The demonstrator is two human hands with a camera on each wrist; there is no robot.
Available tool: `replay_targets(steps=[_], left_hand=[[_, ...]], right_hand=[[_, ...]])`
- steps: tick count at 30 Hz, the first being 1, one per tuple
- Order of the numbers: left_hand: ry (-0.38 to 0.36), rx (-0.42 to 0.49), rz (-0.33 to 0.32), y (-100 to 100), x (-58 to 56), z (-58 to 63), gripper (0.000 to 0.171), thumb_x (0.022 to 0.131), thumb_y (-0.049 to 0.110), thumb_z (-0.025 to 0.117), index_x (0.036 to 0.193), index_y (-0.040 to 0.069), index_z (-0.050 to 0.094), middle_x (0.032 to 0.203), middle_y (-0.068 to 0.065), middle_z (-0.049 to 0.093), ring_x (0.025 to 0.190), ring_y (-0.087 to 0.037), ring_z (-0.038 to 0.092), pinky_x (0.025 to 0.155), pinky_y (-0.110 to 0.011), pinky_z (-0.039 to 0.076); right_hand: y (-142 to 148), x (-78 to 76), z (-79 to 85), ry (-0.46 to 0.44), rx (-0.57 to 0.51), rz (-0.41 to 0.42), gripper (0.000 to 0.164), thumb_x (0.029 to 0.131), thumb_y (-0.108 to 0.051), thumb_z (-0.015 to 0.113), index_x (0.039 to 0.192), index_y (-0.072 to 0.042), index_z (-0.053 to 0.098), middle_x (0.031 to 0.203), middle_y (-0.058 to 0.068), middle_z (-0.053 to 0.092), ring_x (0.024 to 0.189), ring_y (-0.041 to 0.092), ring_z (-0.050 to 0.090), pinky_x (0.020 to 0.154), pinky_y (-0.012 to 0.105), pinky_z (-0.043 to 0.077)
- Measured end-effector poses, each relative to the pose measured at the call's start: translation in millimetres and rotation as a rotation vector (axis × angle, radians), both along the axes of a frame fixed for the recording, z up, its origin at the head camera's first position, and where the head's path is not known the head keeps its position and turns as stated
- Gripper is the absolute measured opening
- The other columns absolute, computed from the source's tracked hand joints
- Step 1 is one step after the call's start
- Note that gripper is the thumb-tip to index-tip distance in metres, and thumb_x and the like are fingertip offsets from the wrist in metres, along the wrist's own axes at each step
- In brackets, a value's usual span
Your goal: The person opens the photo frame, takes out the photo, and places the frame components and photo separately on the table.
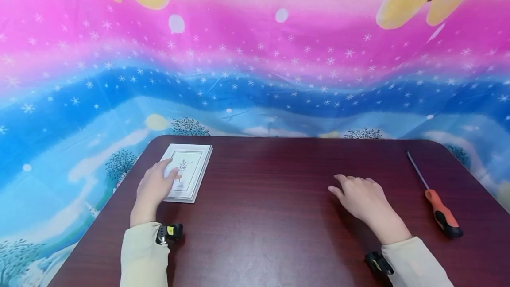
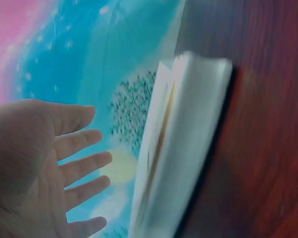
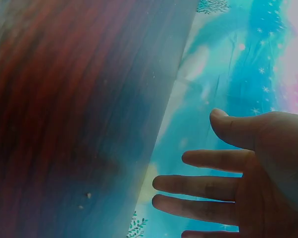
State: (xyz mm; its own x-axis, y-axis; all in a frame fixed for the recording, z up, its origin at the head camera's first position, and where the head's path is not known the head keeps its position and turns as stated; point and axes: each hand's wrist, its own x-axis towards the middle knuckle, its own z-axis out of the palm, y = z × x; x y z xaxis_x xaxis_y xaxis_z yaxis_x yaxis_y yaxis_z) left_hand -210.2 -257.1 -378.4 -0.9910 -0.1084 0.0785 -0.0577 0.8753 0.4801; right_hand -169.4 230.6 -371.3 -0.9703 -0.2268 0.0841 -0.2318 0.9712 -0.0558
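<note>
A white picture frame [image 1: 202, 174] with a small plant drawing lies flat at the left of the table. My left hand [image 1: 153, 185] hovers at its left side, partly covering its left edge in the head view. In the left wrist view the hand [image 2: 45, 168] has its fingers spread, apart from the layered side of the frame [image 2: 196, 134]. Over the right half of the table, my right hand [image 1: 360, 196] holds nothing. Its fingers [image 3: 208, 187] are stretched out in the right wrist view. A screwdriver [image 1: 442, 209] with an orange and black handle lies to its right.
The dark red-brown table [image 1: 271, 234] has rounded far corners. Behind and beside it hangs a colourful cloth [image 1: 255, 56] with snowflakes and trees. A black strap device [image 1: 171, 232] sits on the left wrist, another [image 1: 378, 263] on the right.
</note>
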Motion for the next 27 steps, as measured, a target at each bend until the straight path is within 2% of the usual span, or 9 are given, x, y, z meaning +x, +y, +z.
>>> replay_targets(steps=[3,10,16,22,27], left_hand=[[-0.026,0.009,0.039,-8,2.2,-2.9,0.055,0.105,0.030,0.044,0.150,0.000,0.037,0.152,-0.031,0.032,0.138,-0.052,0.027,0.106,-0.069,0.024],[-0.065,0.045,0.103,-19,6.4,-7.1,0.057,0.105,0.032,0.042,0.151,-0.001,0.035,0.152,-0.031,0.030,0.138,-0.053,0.026,0.105,-0.070,0.023],[-0.114,0.060,0.149,-22,7.2,-9.9,0.063,0.105,0.034,0.041,0.152,-0.005,0.028,0.150,-0.035,0.029,0.136,-0.055,0.027,0.104,-0.070,0.027],[-0.150,0.077,0.187,-24,6.9,-11.3,0.070,0.104,0.036,0.040,0.153,-0.009,0.018,0.149,-0.039,0.026,0.135,-0.056,0.027,0.101,-0.072,0.029],[-0.157,0.072,0.195,-24,8.2,-14.9,0.068,0.104,0.030,0.042,0.150,-0.014,0.020,0.145,-0.042,0.026,0.133,-0.058,0.027,0.102,-0.071,0.029]], right_hand=[[1,-0.7,0.2,-0.013,-0.002,0.003,0.042,0.097,-0.033,0.064,0.123,0.001,0.065,0.103,0.017,0.071,0.090,0.037,0.068,0.074,0.053,0.051],[3,-1.9,1.0,-0.049,-0.012,0.001,0.028,0.097,-0.028,0.063,0.102,-0.001,0.070,0.085,0.010,0.069,0.074,0.029,0.066,0.059,0.046,0.051],[3,-1.7,0.5,-0.047,-0.024,0.005,0.025,0.097,-0.027,0.063,0.096,-0.003,0.071,0.077,0.006,0.066,0.067,0.024,0.063,0.053,0.041,0.048],[2,0.2,0.7,-0.057,-0.024,0.005,0.026,0.098,-0.027,0.061,0.080,-0.009,0.066,0.061,-0.001,0.050,0.056,0.017,0.052,0.049,0.036,0.039],[2,1.7,0.8,-0.077,-0.019,-0.006,0.028,0.099,-0.026,0.060,0.076,-0.010,0.063,0.060,0.000,0.049,0.055,0.017,0.052,0.050,0.036,0.040]])
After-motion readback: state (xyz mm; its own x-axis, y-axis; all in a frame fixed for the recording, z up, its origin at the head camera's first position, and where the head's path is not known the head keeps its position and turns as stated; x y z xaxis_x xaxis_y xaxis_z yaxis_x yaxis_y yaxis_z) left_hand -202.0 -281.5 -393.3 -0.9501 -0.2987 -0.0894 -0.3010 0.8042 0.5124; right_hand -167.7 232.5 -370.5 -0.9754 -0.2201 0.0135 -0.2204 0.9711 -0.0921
